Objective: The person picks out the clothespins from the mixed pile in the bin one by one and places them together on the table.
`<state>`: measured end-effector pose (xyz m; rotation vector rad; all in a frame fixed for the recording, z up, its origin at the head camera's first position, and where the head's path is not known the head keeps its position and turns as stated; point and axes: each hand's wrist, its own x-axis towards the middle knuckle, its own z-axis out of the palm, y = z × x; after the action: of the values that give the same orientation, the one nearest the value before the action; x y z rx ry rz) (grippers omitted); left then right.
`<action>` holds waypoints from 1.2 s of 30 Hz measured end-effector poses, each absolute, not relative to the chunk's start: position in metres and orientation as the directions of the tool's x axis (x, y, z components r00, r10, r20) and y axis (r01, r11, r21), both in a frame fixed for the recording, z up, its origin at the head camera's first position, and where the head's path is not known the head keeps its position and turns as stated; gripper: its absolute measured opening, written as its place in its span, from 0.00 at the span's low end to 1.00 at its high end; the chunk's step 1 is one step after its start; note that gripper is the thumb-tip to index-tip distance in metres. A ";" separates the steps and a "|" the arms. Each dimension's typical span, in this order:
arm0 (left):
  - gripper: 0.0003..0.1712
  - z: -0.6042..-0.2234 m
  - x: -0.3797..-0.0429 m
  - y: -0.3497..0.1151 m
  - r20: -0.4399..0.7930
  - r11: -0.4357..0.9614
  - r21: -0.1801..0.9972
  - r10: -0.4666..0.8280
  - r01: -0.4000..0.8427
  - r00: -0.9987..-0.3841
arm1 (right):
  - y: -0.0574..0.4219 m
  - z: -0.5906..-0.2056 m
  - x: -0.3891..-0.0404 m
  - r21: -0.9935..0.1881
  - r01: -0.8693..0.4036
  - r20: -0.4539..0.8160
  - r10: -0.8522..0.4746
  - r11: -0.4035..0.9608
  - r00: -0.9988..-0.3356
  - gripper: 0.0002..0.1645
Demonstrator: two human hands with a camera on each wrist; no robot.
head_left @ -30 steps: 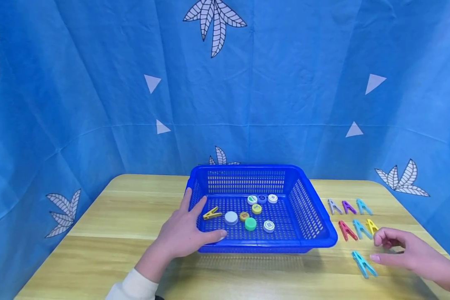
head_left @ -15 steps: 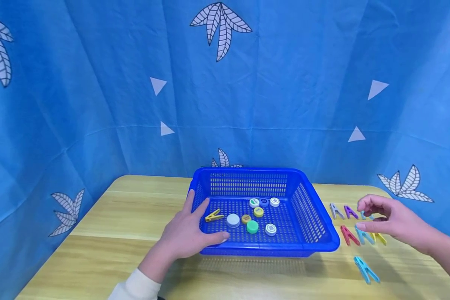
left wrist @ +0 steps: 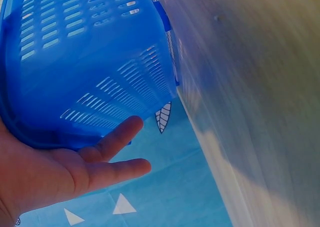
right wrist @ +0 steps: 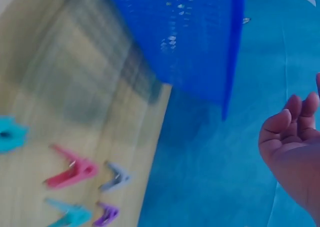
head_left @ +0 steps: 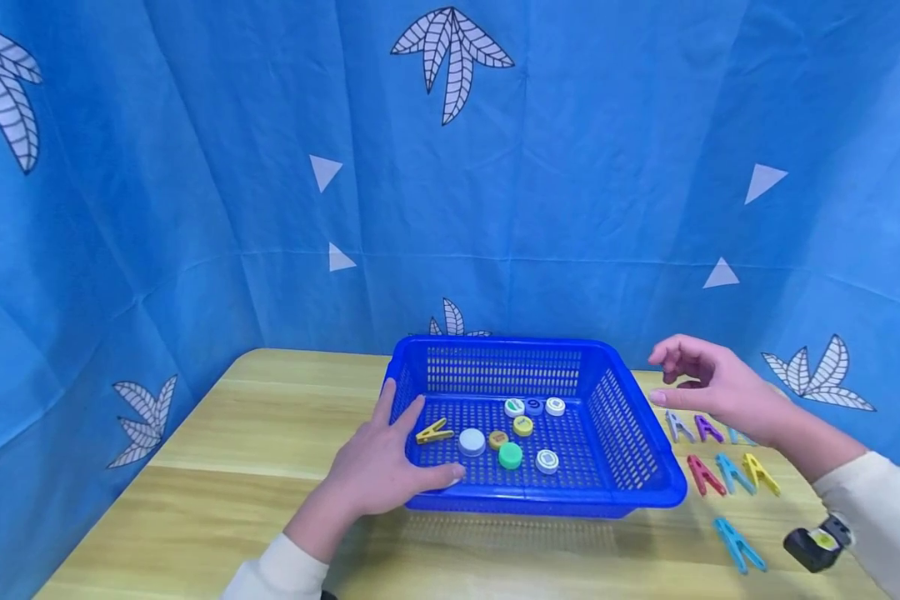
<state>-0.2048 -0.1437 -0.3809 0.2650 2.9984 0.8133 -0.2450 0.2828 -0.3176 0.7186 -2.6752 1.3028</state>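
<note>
My left hand rests over the left side of a blue plastic basket, fingers spread and thumb at the front rim. In the left wrist view, two straight fingers lie along the basket's outer wall. Inside the basket sit a yellow clothespin and several bottle caps, among them a green cap and a large white cap. Above the table, right of the basket, hangs my right hand, its fingers loosely bent with nothing seen between them. A grey clothespin lies just below it.
On the right of the wooden table lie several clothespins: purple, red, yellow and a light blue clothespin nearest the front. A blue patterned curtain encloses the back and sides.
My right hand has moved left and away from me, from beside the yellow clothespin on the table to above the grey one. The left hand stays at the basket. The head view has shifted slightly.
</note>
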 end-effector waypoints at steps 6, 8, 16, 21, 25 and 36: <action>0.68 -0.379 -0.205 -0.143 0.019 0.853 0.498 0.173 0.159 -0.985 | 0.257 -0.303 -0.264 -0.725 -0.469 0.296 -0.387 0.504 -0.873 0.17; 0.68 -0.379 -0.205 -0.144 0.022 0.853 0.496 0.175 0.163 -0.984 | 0.249 -0.299 -0.271 -0.728 -0.468 0.294 -0.388 0.501 -0.873 0.17; 0.67 -0.379 -0.204 -0.144 0.018 0.851 0.503 0.164 0.151 -0.986 | 0.215 -0.298 -0.291 -0.781 -0.478 0.301 -0.428 0.403 -0.852 0.17; 0.68 -0.380 -0.204 -0.144 0.016 0.852 0.500 0.171 0.156 -0.985 | 0.200 -0.302 -0.302 -0.835 -0.461 0.310 -0.436 0.299 -0.845 0.14; 0.68 -0.380 -0.205 -0.145 0.026 0.852 0.498 0.173 0.163 -0.985 | 0.187 -0.308 -0.311 -0.877 -0.447 0.324 -0.469 0.176 -0.822 0.13; 0.68 -0.381 -0.207 -0.145 0.013 0.847 0.510 0.166 0.150 -0.986 | 0.150 -0.319 -0.322 -0.899 -0.420 0.297 -0.538 0.120 -0.789 0.16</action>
<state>-0.2070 -0.1453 -0.3812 0.2560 2.9887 0.8212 -0.3219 0.1503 -0.3186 1.0416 -2.4236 1.8856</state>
